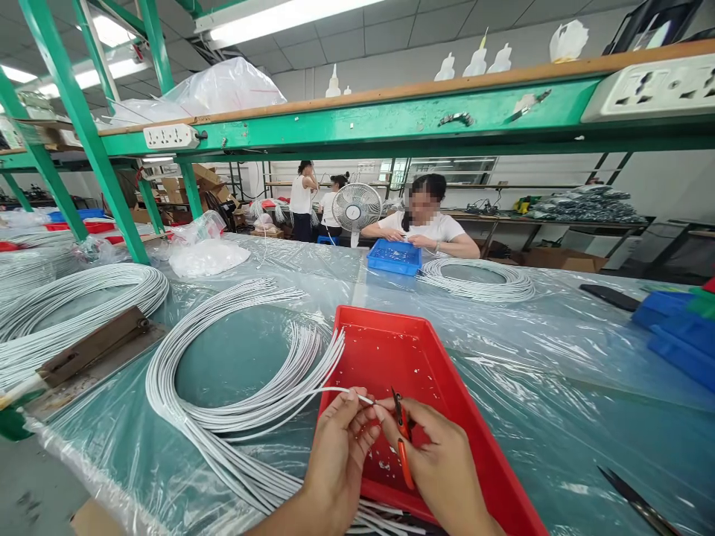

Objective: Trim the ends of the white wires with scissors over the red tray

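Over the red tray [402,327], my left hand [340,439] pinches a white cable [335,389] close to its end. My right hand [441,454] has its thumb and finger at that cable end, and orange-handled snips [404,447] are held in the same hand with the blades pointing up. The cable's very tip is partly hidden by the fingers. To the left lies a coiled bundle of white cables [167,372], its loose ends resting at the tray's left rim. Small white scraps are scattered in the tray.
Scissors [637,499] lie at the lower right. A hinged metal cutter [94,350] stands at the left beside another cable coil [128,286]. Opposite, a person [427,216] works at a blue tray [394,257]. A green shelf beam [357,123] crosses overhead.
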`<state>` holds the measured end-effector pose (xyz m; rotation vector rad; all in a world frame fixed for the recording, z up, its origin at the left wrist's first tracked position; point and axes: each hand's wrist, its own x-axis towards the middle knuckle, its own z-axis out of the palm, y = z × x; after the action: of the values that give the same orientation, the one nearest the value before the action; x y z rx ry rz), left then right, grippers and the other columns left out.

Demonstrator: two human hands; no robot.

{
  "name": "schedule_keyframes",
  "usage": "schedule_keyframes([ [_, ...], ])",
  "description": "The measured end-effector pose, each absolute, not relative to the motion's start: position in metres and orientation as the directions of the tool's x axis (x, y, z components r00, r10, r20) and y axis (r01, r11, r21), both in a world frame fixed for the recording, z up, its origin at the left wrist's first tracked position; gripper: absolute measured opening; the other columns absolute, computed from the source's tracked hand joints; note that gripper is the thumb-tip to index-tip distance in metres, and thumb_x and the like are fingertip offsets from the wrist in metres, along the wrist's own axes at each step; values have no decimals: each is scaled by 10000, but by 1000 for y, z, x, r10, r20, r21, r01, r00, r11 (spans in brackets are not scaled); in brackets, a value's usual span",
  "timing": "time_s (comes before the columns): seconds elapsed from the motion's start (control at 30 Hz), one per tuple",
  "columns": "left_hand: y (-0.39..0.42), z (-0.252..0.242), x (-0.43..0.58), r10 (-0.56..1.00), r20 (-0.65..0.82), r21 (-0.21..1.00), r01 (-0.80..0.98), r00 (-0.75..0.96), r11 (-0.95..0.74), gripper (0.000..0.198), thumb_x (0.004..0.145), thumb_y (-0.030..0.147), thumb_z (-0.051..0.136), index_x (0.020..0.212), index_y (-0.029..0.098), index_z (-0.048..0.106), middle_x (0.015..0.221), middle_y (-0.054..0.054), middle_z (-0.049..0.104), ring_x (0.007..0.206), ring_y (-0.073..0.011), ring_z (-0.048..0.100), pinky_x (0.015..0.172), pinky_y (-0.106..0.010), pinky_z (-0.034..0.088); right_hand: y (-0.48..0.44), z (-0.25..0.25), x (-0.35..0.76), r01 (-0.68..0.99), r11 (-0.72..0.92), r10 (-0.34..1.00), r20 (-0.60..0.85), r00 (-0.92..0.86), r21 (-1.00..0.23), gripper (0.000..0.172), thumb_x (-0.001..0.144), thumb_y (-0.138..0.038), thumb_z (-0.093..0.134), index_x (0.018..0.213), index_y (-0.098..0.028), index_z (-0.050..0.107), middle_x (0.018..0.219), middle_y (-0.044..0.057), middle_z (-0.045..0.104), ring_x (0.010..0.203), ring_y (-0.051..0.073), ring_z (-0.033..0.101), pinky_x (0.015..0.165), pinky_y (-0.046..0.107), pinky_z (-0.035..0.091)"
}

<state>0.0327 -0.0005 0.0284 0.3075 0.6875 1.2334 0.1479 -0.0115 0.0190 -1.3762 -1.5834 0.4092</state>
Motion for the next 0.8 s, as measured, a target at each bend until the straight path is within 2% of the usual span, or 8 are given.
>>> schedule_keyframes([
  [0.13,20,26,24,955,-219,675,-676,202,297,32,775,128,557,755,122,582,723,-37,619,643,-103,604,649,-211,468,-7,12,147,455,240,935,330,129,-858,195,734,-371,574,701,-179,572,654,19,578,607,169,524,604,260,433],
  [0.3,39,19,14,961,-120,773,-584,249,248,97,756,202,601,734,114,567,707,-47,611,624,-128,602,633,-239,456,-1,7,145,302,180,972,217,93,-936,280,766,-447,531,694,-177,523,612,-21,493,522,123,456,475,217,398],
  [0.47,38,14,9,965,10,837,-530,260,134,159,797,271,568,730,128,551,703,-22,577,618,-128,581,627,-250,438,-6,9,142,81,71,997,68,-42,-994,322,784,-500,502,796,-179,517,662,-13,498,595,134,486,567,236,421],
  [0.63,36,12,4,955,58,862,-498,291,99,186,854,266,486,742,128,544,678,-17,553,627,-128,568,645,-257,426,-12,-1,139,-239,-100,948,-20,-316,-966,393,849,-524,385,747,-167,515,651,-15,526,490,85,465,562,242,386],
  [0.7,36,12,2,950,77,873,-481,304,84,197,876,270,445,762,136,533,662,-8,540,616,-122,561,647,-257,421,-11,-8,139,-299,-202,917,-73,-391,-933,439,855,-550,342,746,-163,517,612,-21,539,410,61,433,561,253,396],
  [0.8,36,15,0,952,82,883,-464,296,68,208,891,279,408,773,143,513,655,1,529,586,-109,547,626,-248,408,-8,-14,142,-294,-342,862,-174,-476,-892,542,795,-661,307,659,-169,491,524,-28,526,333,52,392,544,268,424],
])
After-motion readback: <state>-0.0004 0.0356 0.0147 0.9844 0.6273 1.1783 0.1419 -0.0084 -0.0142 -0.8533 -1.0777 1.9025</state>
